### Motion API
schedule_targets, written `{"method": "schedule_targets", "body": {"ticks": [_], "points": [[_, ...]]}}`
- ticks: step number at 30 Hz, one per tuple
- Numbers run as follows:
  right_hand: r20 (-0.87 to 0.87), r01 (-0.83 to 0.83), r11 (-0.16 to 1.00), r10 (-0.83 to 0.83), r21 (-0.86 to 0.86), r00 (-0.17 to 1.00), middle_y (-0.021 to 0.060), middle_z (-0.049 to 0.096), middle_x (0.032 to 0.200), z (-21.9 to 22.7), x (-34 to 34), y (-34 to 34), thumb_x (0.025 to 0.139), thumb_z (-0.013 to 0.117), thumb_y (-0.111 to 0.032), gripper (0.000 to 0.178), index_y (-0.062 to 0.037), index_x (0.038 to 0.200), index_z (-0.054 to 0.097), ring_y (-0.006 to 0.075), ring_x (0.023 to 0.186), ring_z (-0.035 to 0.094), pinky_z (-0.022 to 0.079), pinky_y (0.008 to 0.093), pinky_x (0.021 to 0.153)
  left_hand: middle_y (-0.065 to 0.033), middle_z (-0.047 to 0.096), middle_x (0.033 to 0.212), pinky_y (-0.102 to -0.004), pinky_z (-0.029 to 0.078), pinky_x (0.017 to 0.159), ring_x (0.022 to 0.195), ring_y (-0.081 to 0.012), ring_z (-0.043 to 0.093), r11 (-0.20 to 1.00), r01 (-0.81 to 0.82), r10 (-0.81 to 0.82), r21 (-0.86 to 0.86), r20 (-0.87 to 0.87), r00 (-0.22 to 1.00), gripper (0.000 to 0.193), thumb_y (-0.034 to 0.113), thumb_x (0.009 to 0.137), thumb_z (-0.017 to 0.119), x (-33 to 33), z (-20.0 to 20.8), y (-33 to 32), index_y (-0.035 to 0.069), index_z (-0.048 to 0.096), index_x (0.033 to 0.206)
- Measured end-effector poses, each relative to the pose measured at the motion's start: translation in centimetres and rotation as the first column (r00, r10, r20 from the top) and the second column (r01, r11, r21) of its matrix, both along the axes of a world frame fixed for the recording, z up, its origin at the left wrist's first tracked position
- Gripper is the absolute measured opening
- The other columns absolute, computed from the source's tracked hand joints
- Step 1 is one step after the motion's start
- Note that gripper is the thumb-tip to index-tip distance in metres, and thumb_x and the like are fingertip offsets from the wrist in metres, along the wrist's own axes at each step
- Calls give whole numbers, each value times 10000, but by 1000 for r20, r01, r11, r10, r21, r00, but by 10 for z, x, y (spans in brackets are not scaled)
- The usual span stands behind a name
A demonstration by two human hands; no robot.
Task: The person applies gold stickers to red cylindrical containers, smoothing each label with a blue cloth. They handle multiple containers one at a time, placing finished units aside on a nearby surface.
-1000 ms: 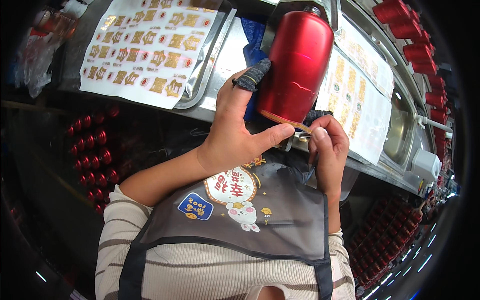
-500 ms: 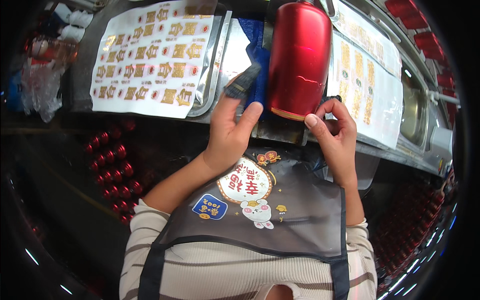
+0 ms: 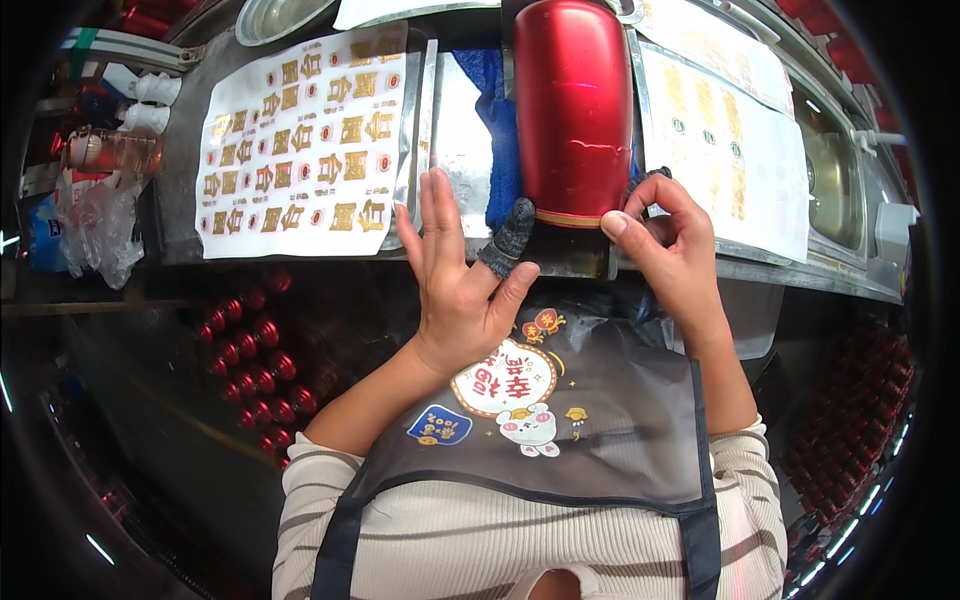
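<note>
A glossy red bottle (image 3: 575,110) with a gold band round its near end lies pointing away from me, in the middle of the bench. My right hand (image 3: 678,245) pinches the bottle's near right corner, thumb on the band and the other fingers curled beside it. Spread open and empty, my left hand (image 3: 455,290) hovers just left of the bottle's near end. A dark knitted finger cover (image 3: 508,238) sits on its index finger. Left of the bottle lies a white sheet of gold decals (image 3: 300,150); a second decal sheet (image 3: 710,150) is on the right.
A blue cloth (image 3: 500,150) lies along the bottle's left side. Metal basins (image 3: 280,18) stand at the far left and right. A clear plastic bag (image 3: 105,225) and small bottles crowd the left end. Rows of red bottles (image 3: 250,365) stand below the bench on both sides.
My left hand has opened out, its fingers spreading away from the bottle's side. My right hand keeps its place at the bottle's corner. The view has shifted slightly.
</note>
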State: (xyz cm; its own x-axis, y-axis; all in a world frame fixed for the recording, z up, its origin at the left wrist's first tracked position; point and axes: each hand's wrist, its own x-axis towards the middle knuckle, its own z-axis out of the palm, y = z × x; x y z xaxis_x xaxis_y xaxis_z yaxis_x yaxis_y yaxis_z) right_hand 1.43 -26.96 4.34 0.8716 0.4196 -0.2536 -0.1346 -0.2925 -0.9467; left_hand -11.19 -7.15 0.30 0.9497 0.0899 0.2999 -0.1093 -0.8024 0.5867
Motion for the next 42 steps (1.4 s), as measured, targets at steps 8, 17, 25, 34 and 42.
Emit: {"method": "schedule_targets", "body": {"ticks": [8,17,25,34,42], "points": [[-70,-32,996,38,82,997,0,540,899,-3,5,-10,849,657,-37,92,-4,828,573,8,660,480,377,180,579,-430,165,1549,-731,26,1105,1463,-581,144,966,84,-100,246,55,994,248,291,833,758,14,23,7,43,759,851],[-19,-41,998,42,53,999,13,542,882,-10,8,-11,828,658,-22,64,7,837,602,43,698,499,398,204,606,-312,406,1498,-760,184,1063,1338,-564,413,867,231,-321,442,139,937,230,201,682,748,59,50,-7,160,711,905],[60,-117,993,118,-17,991,19,547,889,-2,8,-12,830,664,-32,51,9,837,634,62,732,504,397,219,641,-239,491,1473,-654,250,1119,1359,-393,488,993,119,-121,26,215,969,654,167,712,854,61,19,7,14,635,1309],[-131,-72,995,81,76,988,1,565,864,7,7,-17,859,655,-45,67,9,846,618,41,710,515,412,205,619,-279,428,1505,-643,188,1132,1351,-445,477,988,150,-151,18,89,984,461,182,781,822,15,-1,17,-38,687,1164],[-94,-68,995,75,77,993,-46,560,785,-1,11,-18,878,629,-31,42,-5,850,613,-3,653,476,364,168,571,-294,424,1499,-660,196,1117,1319,-445,512,946,229,-270,229,167,948,432,130,735,830,34,19,17,67,714,1147]]}}
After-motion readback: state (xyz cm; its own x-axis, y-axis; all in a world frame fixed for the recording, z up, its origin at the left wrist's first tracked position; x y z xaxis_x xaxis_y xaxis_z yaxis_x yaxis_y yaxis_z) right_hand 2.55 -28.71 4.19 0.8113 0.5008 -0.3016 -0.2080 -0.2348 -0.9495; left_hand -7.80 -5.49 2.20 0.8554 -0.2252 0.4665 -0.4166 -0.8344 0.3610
